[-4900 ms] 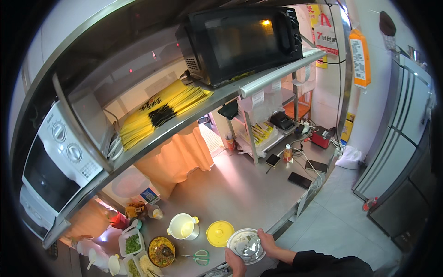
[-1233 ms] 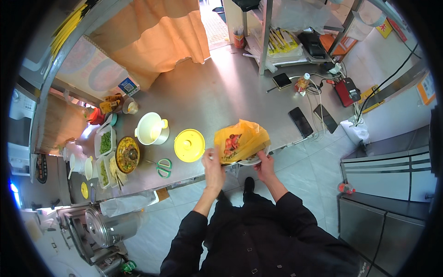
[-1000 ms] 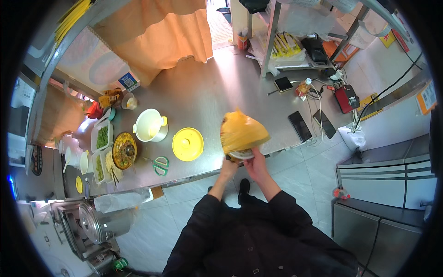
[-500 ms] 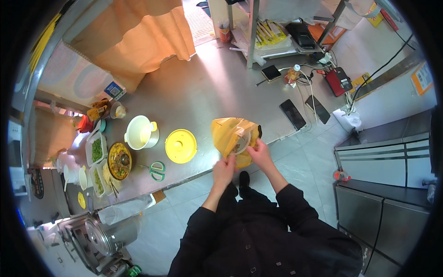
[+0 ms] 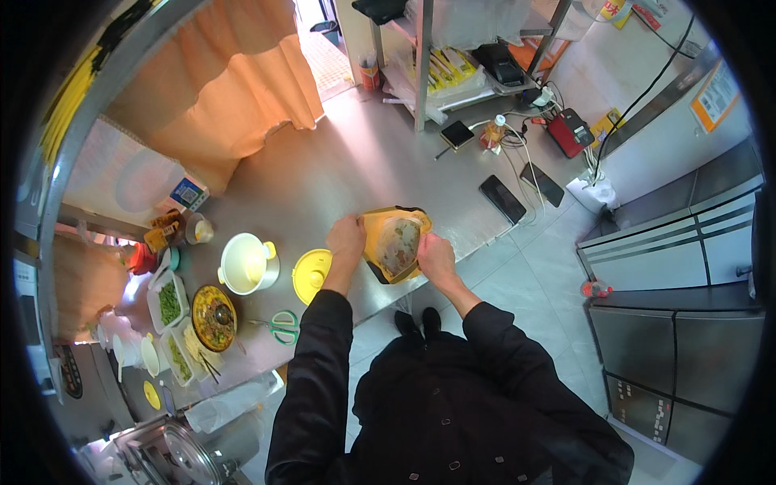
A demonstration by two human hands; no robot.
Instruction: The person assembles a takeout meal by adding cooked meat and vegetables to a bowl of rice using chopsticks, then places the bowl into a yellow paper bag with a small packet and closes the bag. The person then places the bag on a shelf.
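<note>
Holds a yellow bag (image 5: 374, 234) with its mouth spread open, over the counter (image 5: 356, 162) and near the front edge. Cannot tell whether it rests on the surface or hangs just above. Shows a round, pale translucent container (image 5: 398, 245) inside the bag, between the two grips.

Clasps the bag's left rim with the left hand (image 5: 347, 235), fingers curled, back of the hand turned up. Clamps the opposite rim with the right hand (image 5: 436, 256), closed like a fist and a little nearer the body. Brings the left forearm up almost straight, across part of the yellow lid (image 5: 309, 276). Slants the right forearm up and inward, with the black sleeve (image 5: 487, 330) ending short of the wrist.

Has the white pot (image 5: 240, 271) with yellow handles left of the left grip, beyond the lid. Has the green-handled scissors (image 5: 284, 327) left of that forearm and nearer the body, then a bowl of food (image 5: 213, 318) and a tub of chopped greens (image 5: 168, 301) farther left. Has a black phone (image 5: 502, 200) beyond the right grip to the right, with a small bottle (image 5: 491, 135) farther off.
</note>
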